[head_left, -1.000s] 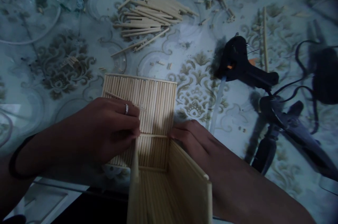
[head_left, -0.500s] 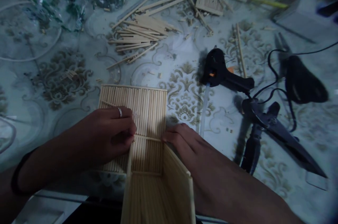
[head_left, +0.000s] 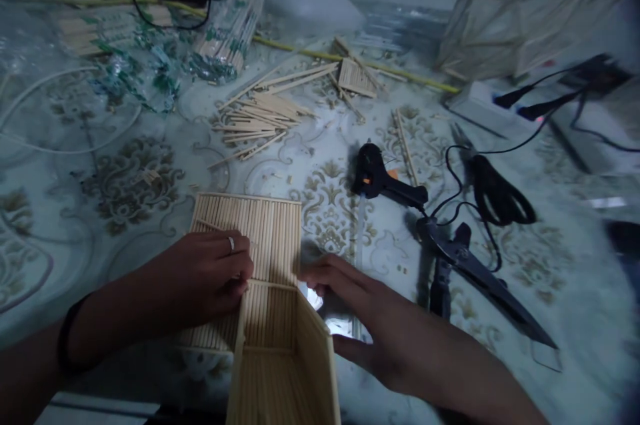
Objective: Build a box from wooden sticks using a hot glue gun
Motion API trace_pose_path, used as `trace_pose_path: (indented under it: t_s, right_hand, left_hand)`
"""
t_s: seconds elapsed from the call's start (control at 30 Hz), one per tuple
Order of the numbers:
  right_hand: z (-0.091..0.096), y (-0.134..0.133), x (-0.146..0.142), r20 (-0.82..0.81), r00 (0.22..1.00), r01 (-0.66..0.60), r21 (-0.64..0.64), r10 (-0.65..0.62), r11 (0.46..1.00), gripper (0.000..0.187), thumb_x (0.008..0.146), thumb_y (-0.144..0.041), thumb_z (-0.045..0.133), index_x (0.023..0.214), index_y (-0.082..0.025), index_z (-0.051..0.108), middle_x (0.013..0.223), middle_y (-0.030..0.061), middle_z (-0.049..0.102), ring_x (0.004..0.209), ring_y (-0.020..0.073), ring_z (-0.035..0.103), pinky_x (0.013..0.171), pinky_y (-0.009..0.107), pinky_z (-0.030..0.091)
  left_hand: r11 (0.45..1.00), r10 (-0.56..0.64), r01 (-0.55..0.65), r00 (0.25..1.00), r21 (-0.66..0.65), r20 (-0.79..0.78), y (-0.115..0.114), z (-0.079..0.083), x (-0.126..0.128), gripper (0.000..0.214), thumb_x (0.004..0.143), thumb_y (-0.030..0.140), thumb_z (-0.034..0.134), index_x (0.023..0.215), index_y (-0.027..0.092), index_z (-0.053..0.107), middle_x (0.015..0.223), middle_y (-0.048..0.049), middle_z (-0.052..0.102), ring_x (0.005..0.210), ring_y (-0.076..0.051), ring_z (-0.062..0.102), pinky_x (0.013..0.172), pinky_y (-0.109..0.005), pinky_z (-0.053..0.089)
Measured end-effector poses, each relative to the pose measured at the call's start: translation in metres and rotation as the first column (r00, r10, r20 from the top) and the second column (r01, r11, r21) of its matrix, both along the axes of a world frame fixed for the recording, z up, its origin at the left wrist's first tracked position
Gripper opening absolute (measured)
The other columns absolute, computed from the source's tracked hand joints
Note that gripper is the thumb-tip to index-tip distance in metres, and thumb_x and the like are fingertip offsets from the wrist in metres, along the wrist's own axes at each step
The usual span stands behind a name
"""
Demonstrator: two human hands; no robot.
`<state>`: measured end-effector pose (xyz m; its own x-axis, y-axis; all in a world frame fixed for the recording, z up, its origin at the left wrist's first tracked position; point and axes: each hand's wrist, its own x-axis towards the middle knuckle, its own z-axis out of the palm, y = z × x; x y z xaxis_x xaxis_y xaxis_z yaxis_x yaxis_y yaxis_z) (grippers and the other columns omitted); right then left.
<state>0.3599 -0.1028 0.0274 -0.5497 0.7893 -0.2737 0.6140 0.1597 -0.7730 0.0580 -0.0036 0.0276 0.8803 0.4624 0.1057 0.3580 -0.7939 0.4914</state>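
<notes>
A flat panel of glued wooden sticks [head_left: 260, 228] lies on the patterned tablecloth, and an open-topped stick box [head_left: 283, 361] stands against its near part. My left hand [head_left: 203, 275], a ring on one finger, rests on the panel with fingertips pinched at the left end of a thin stick [head_left: 273, 285] laid across the box's far edge. My right hand [head_left: 367, 321] lies beside the box's right wall, its fingertips pressed at that stick's right end.
A black glue gun [head_left: 385, 183] with its cord lies right of the panel, and black shears [head_left: 475, 271] lie nearer. Loose sticks [head_left: 257, 123] are piled further back with a small stick panel [head_left: 356, 77]. A stick-frame structure [head_left: 525, 8] stands at the far right, stick packets [head_left: 227, 35] at the far left.
The view has tilted up and pulled back, showing the table's far side. My right hand has spread flatter beside the box. My left hand keeps its pinch on the stick.
</notes>
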Motion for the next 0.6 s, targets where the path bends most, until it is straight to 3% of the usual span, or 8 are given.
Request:
trace_pose_path:
  t_s: [0.13, 0.23, 0.43, 0.6]
  right_hand:
    - [0.010, 0.013, 0.002, -0.077, 0.995, 0.072, 0.104, -0.064, 0.992, 0.032, 0.102, -0.015, 0.070, 0.132, -0.023, 0.066, 0.124, 0.0100, 0.075, 0.117, 0.0237, 0.077, 0.101, 0.039, 0.066]
    - [0.016, 0.023, 0.003, -0.150, 0.975, 0.193, 0.224, -0.162, 0.955, 0.012, 0.105, -0.016, 0.065, 0.115, -0.021, 0.070, 0.104, 0.0079, 0.077, 0.096, 0.0202, 0.077, 0.088, 0.033, 0.066]
    - [0.010, 0.035, 0.021, -0.193, 0.897, 0.442, 0.390, -0.397, 0.808, 0.015, 0.108, -0.023, 0.060, 0.099, -0.022, 0.071, 0.093, 0.0061, 0.075, 0.083, 0.0193, 0.072, 0.078, 0.032, 0.061]
    - [0.004, 0.036, 0.023, -0.179, 0.895, 0.445, 0.402, -0.408, 0.800, 0.015, 0.110, -0.025, 0.058, 0.105, -0.022, 0.072, 0.095, 0.0059, 0.074, 0.086, 0.0198, 0.071, 0.081, 0.034, 0.059]
  left_hand:
    - [1.000, 0.013, -0.013, 0.999, 0.004, 0.031, -0.003, -0.006, -0.003, 0.020, 0.095, 0.005, 0.051, 0.086, 0.022, 0.056, 0.081, 0.0010, 0.068, 0.071, -0.016, 0.061, 0.067, -0.030, 0.048]
    - [0.999, 0.036, -0.037, 0.997, 0.016, 0.070, -0.005, -0.013, -0.007, 0.020, 0.093, 0.004, 0.052, 0.087, 0.023, 0.055, 0.082, 0.0013, 0.067, 0.072, -0.017, 0.060, 0.068, -0.032, 0.047]
    - [0.998, 0.059, -0.063, 0.987, 0.023, 0.150, -0.002, -0.018, -0.013, 0.017, 0.091, 0.008, 0.052, 0.088, 0.024, 0.054, 0.076, 0.0020, 0.066, 0.064, -0.016, 0.057, 0.061, -0.032, 0.042]
    - [0.992, 0.121, -0.116, 0.984, -0.049, 0.130, 0.008, -0.005, -0.023, 0.016, 0.092, 0.008, 0.054, 0.088, 0.022, 0.059, 0.077, 0.0032, 0.065, 0.066, -0.012, 0.060, 0.065, -0.026, 0.043]
